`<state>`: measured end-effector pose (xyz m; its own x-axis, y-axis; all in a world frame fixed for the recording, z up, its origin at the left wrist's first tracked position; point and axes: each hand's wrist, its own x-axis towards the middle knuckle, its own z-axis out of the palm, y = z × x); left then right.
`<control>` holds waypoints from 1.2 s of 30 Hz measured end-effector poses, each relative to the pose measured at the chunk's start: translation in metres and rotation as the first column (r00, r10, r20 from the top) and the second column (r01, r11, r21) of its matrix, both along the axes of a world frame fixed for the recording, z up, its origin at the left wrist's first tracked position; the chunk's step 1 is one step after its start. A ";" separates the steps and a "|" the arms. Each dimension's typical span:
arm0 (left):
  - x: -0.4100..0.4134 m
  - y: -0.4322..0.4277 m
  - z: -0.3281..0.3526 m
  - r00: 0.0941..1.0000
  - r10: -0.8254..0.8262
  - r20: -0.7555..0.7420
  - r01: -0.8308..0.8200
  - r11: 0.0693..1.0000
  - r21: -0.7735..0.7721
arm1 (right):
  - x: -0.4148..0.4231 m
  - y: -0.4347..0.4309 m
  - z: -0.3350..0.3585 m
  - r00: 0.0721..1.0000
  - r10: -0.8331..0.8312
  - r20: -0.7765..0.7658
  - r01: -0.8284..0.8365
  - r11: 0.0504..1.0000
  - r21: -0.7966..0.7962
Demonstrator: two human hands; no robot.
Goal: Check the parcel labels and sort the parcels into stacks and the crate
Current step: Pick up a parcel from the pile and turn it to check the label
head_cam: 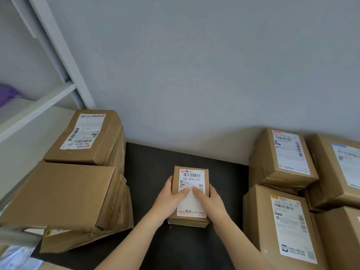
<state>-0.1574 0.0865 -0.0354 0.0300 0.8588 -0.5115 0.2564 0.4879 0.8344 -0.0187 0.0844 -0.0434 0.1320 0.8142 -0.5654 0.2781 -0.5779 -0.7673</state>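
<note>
A small brown parcel with a white label reading "436 QF06 012" sits in the middle of the dark table. My left hand grips its left side, thumb lying on the label. My right hand grips the right side, thumb also on the label. A stack of larger cardboard parcels stands to the left, its top one labelled "780 M205". Another group of labelled parcels stands to the right. No crate is in view.
A white shelf unit rises at the far left, with something purple on it. A grey wall backs the table. Plastic mailer bags lie at the bottom left corner.
</note>
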 end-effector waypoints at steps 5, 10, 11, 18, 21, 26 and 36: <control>0.005 -0.002 -0.002 1.000 0.026 0.012 -0.026 1.000 0.007 | 0.005 -0.002 0.000 0.999 0.036 -0.024 -0.037 0.999 -0.011; 0.006 -0.001 -0.002 0.999 0.051 0.002 -0.051 0.998 -0.024 | 0.006 -0.002 0.002 0.998 0.033 -0.051 -0.035 0.999 -0.039; 0.006 -0.001 -0.002 0.998 0.056 -0.002 -0.056 0.998 -0.034 | 0.007 0.000 0.003 0.998 0.031 -0.058 -0.034 0.998 -0.051; 0.004 0.010 0.009 0.996 0.074 -0.042 -0.080 0.986 -0.146 | 0.008 0.009 0.006 0.998 0.028 -0.053 -0.035 0.990 -0.135; 0.006 0.013 0.008 0.996 0.075 -0.045 -0.081 0.983 -0.167 | 0.008 0.011 0.005 0.999 0.028 -0.046 -0.035 0.988 -0.149; 0.008 0.014 0.009 0.996 0.068 -0.065 -0.078 0.982 -0.170 | 0.007 0.013 0.007 0.999 0.043 -0.016 -0.045 0.987 -0.151; 0.007 0.014 0.007 0.996 0.064 -0.063 -0.074 0.982 -0.173 | 0.007 0.012 0.004 0.998 0.068 0.000 -0.067 0.989 -0.131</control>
